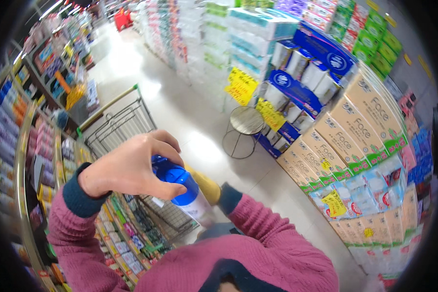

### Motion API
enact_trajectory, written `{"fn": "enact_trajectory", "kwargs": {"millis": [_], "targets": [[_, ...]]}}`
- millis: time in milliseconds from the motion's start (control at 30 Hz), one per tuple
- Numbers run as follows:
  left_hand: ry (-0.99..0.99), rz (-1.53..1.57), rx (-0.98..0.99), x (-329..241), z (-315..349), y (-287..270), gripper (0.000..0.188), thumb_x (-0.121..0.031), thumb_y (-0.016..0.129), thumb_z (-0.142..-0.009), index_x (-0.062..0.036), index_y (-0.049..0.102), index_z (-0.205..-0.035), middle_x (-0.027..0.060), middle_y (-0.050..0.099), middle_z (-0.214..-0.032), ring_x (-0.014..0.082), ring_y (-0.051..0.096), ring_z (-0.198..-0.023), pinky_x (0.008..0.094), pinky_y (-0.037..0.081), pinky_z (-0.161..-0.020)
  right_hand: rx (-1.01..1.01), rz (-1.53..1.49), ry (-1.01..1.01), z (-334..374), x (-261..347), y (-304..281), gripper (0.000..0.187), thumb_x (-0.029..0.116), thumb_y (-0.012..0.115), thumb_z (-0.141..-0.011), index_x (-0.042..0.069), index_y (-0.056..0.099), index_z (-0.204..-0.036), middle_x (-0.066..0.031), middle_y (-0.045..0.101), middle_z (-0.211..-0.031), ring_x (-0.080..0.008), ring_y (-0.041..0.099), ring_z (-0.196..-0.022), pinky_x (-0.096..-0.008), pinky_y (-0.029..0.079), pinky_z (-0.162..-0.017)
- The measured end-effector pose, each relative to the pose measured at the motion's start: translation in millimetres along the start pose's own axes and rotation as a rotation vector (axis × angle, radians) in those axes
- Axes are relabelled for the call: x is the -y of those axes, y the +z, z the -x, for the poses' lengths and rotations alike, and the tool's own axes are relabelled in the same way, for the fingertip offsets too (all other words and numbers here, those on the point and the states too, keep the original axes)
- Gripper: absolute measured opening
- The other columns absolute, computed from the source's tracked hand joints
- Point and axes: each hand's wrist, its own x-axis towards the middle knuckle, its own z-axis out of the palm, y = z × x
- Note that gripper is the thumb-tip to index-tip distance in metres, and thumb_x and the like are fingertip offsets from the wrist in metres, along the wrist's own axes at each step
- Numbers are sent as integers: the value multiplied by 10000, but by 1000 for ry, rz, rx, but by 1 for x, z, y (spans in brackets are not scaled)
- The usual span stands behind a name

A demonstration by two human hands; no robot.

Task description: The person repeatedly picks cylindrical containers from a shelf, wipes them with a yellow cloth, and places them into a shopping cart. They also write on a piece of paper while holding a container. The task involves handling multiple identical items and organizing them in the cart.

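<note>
Your left hand curls over the blue cap of a white spray bottle, with fingers wrapped round the top and the thumb pressed along the cap's lower edge. The bottle tilts, cap toward your left hand and body slanting down toward your chest. Your right hand is almost wholly hidden behind the bottle; only a yellowish patch shows just beyond the bottle's body, so you cannot tell how it grips, though it lies against the bottle. Both forearms wear pink knitted sleeves with dark blue cuffs. Just beyond your left hand stands a wire shopping cart with a green-tipped handle, on the pale shop floor. Left of your left hand runs a curved shelf of small coloured packages. Beyond the right hand stands a round metal stool, and past it, to the right, a tall stack of tissue boxes and paper rolls with yellow price tags.
</note>
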Motion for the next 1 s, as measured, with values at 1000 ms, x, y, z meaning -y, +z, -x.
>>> {"fn": "enact_trajectory", "kwargs": {"millis": [1000], "targets": [[-248,436,-31,65,-472,152,647,-441,840,-740,54,679,-1123,140,668,-1085,198,641,-985,317,515,-879,-395,-1274,503,149,-37,-364,632,520,589,-946,70,461,-1372,-139,592,-1228,-202,613,-1026,-354,531,-869]]}}
